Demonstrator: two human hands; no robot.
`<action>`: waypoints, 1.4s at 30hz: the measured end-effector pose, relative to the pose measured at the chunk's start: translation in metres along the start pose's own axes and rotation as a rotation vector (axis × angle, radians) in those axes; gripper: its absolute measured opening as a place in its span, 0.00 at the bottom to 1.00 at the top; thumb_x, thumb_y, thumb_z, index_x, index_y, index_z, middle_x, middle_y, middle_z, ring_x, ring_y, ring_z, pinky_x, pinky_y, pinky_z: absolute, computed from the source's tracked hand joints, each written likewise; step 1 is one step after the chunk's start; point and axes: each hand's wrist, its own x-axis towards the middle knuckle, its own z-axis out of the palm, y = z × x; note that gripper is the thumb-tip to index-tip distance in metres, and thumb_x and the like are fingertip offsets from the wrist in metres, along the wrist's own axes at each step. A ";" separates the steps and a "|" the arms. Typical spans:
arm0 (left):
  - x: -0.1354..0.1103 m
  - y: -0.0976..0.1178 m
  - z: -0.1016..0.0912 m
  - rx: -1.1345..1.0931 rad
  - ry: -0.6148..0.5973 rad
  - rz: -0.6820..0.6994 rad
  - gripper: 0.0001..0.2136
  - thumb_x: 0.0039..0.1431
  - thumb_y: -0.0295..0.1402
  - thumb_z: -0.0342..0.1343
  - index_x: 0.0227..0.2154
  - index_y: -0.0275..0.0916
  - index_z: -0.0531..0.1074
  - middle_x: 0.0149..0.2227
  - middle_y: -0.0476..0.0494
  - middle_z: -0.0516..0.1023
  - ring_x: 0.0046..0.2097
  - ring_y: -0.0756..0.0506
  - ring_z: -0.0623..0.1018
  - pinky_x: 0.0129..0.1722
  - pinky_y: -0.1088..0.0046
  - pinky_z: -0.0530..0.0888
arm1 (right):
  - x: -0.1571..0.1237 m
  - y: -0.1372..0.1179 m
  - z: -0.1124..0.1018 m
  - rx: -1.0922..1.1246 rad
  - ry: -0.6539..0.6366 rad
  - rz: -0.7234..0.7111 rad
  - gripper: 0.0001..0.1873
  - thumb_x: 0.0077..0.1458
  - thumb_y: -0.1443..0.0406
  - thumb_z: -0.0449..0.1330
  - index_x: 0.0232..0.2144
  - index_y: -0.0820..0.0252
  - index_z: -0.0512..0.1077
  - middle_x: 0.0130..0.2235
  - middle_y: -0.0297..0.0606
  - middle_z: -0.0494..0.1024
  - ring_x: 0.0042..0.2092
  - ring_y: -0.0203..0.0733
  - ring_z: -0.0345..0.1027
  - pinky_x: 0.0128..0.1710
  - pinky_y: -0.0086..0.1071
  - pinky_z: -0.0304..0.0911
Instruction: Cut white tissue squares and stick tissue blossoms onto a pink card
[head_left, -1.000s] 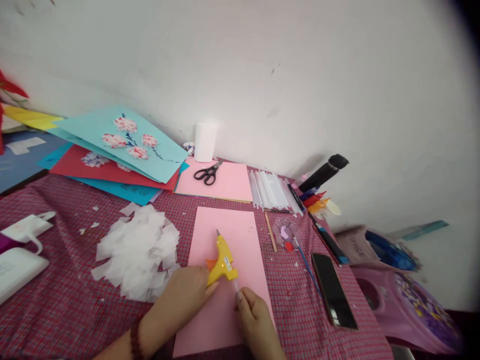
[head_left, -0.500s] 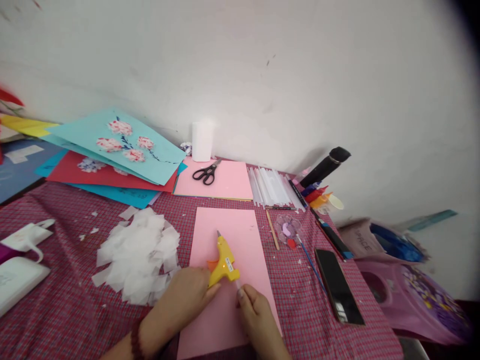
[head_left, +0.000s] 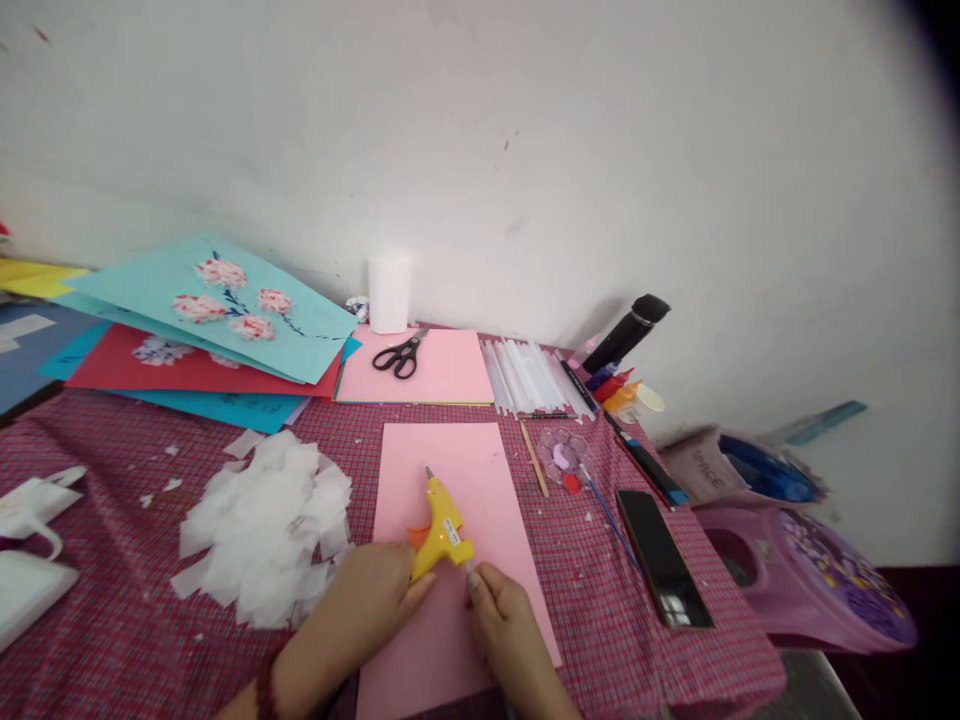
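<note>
A yellow hot glue gun (head_left: 442, 528) is held over a pink sheet of paper (head_left: 480, 480), its nozzle pointing away from me. My left hand (head_left: 382, 590) is closed around the gun's handle, beside the orange trigger. At the gun's back end, my right hand (head_left: 499, 610) pinches a translucent glue stick (head_left: 469, 568) that enters the gun; most of the stick is hidden by the fingers. A heap of white tissue-like paper pieces (head_left: 262, 530) lies left of the pink sheet, close to my left forearm.
Black scissors (head_left: 400, 356) rest on stacked pink paper behind. Several spare glue sticks (head_left: 532, 375) lie to their right. A paint palette (head_left: 564, 458), a paintbrush (head_left: 611, 515) and a phone (head_left: 662, 560) are on the right. Flower-decorated cards (head_left: 217, 310) pile up at the left back.
The camera view has shifted slightly, so the whole scene sits a little further left. My right fingers now sit closer to the glue gun's back end, with less of the glue stick showing.
</note>
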 end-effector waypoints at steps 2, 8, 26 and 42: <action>0.000 0.000 0.000 -0.009 0.000 -0.003 0.21 0.62 0.43 0.39 0.31 0.35 0.74 0.32 0.35 0.79 0.34 0.39 0.78 0.32 0.67 0.69 | 0.001 -0.001 -0.001 -0.002 0.006 -0.015 0.17 0.58 0.57 0.45 0.20 0.57 0.57 0.19 0.28 0.56 0.22 0.34 0.51 0.21 0.27 0.45; -0.001 0.000 -0.006 -0.038 -0.001 0.003 0.23 0.62 0.45 0.37 0.33 0.35 0.74 0.31 0.36 0.79 0.33 0.39 0.79 0.31 0.69 0.69 | -0.008 -0.004 -0.007 0.057 -0.101 0.013 0.17 0.60 0.54 0.44 0.28 0.59 0.64 0.17 0.25 0.55 0.19 0.33 0.50 0.18 0.25 0.46; -0.001 -0.001 -0.003 -0.018 0.003 0.006 0.21 0.62 0.42 0.39 0.33 0.35 0.74 0.32 0.36 0.79 0.33 0.39 0.79 0.31 0.67 0.70 | -0.013 0.003 -0.001 -0.061 -0.006 -0.034 0.21 0.59 0.54 0.43 0.19 0.58 0.58 0.20 0.30 0.59 0.24 0.36 0.54 0.24 0.29 0.47; 0.004 -0.003 -0.002 0.017 -0.019 0.006 0.22 0.62 0.43 0.38 0.32 0.34 0.74 0.32 0.35 0.79 0.34 0.40 0.79 0.33 0.68 0.70 | -0.002 0.005 0.004 -0.013 -0.006 -0.028 0.19 0.60 0.57 0.45 0.20 0.57 0.57 0.20 0.28 0.57 0.23 0.34 0.50 0.22 0.29 0.44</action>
